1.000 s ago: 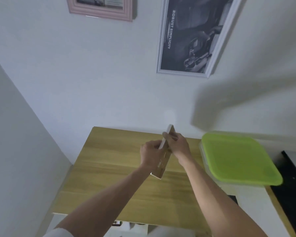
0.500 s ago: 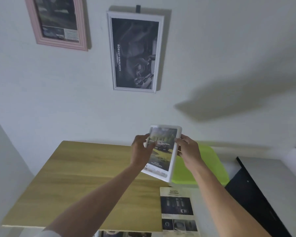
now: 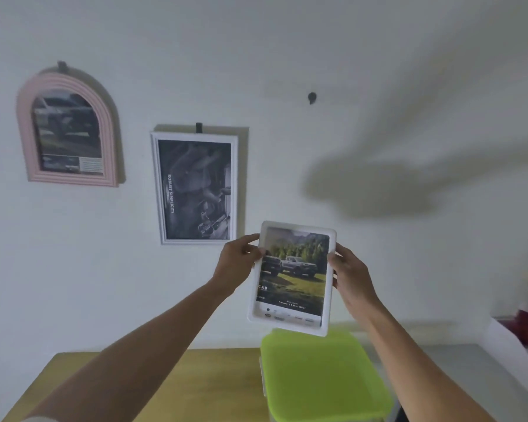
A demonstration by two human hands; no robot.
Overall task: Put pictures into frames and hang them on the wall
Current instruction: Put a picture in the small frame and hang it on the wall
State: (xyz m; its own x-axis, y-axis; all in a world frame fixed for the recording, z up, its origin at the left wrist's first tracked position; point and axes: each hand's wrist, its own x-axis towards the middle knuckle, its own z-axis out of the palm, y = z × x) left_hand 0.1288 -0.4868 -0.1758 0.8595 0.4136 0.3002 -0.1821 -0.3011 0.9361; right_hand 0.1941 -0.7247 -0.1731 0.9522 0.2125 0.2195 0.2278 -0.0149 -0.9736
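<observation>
Both hands, left hand and right hand, grip the side edges of the white rounded plastic frame with its truck picture, well below the bare black wall hook. Best raise it level, easing its back hanger onto that hook.

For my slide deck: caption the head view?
Both hands lift white-framed truck picture toward bare wall hook.

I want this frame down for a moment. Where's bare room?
Bare wooden table left of the green lid, under the left arm. The lid's flat top is free too. Both hands hold the white frame.
</observation>
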